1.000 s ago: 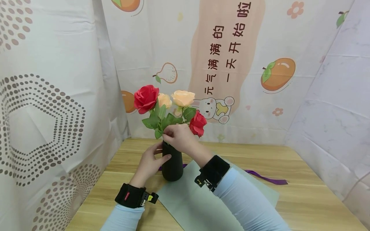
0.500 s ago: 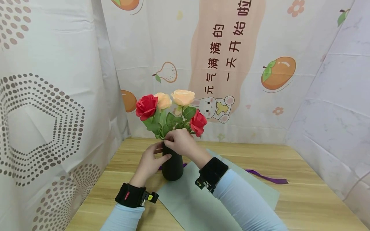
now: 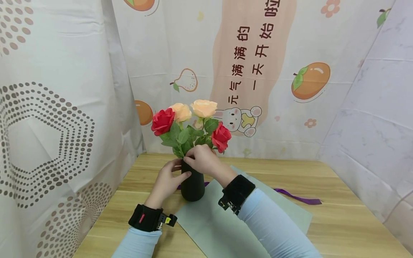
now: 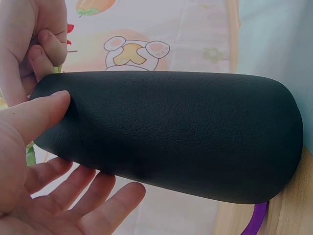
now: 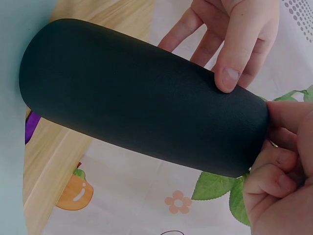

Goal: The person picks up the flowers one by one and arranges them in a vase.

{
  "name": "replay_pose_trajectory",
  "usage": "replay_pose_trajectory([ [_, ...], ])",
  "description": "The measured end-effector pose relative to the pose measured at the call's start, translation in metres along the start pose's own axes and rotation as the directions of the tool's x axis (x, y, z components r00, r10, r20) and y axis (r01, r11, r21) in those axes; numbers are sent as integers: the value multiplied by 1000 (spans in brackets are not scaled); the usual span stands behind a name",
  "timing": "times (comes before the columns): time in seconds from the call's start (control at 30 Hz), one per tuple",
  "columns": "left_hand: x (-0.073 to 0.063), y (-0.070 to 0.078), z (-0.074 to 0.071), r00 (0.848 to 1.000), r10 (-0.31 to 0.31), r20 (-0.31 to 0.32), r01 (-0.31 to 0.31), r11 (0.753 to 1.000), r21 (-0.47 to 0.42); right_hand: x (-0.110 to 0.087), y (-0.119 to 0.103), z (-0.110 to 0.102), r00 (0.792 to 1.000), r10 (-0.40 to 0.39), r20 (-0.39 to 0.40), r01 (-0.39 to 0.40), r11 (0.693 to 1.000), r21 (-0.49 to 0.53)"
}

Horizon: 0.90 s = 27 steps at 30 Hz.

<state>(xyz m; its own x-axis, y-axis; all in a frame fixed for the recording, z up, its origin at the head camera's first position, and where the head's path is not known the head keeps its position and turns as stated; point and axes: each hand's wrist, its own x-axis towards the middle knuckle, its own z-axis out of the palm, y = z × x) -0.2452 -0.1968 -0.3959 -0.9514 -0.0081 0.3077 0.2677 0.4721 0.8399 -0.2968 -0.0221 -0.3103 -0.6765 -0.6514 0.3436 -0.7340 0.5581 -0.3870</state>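
Note:
A dark vase stands upright on the table, partly over the pale green sheet. My left hand holds it near the top, thumb on one side and fingers on the other, as the left wrist view also shows. At the vase's mouth, my right hand pinches the stem of the left red rose, its fingertips right at the rim. Two peach roses and another red rose rise from the vase among green leaves. The stems' lower parts are hidden inside.
A pale green sheet lies on the wooden table under my right arm. Purple ribbon runs out from beneath it on the right and shows behind the vase. A printed curtain hangs behind the table.
The left red rose has sunk lower into the vase, and my right hand has moved down with it to the rim. My left hand keeps its place on the vase.

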Motion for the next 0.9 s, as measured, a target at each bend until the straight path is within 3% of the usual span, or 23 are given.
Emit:
replay_pose_trajectory([
  [0.47,-1,3,-2,1000,-3,10,3,1000,-11,-5,4,-1,999,44,22,-45,997,62],
  [0.77,-2,3,-7,1000,23,-12,-23,999,-33,-10,7,-3,999,6,-35,-1,992,129],
  [0.9,-3,4,-13,998,45,-51,-47,999,-24,-18,8,-8,993,-44,-113,58,991,118],
])
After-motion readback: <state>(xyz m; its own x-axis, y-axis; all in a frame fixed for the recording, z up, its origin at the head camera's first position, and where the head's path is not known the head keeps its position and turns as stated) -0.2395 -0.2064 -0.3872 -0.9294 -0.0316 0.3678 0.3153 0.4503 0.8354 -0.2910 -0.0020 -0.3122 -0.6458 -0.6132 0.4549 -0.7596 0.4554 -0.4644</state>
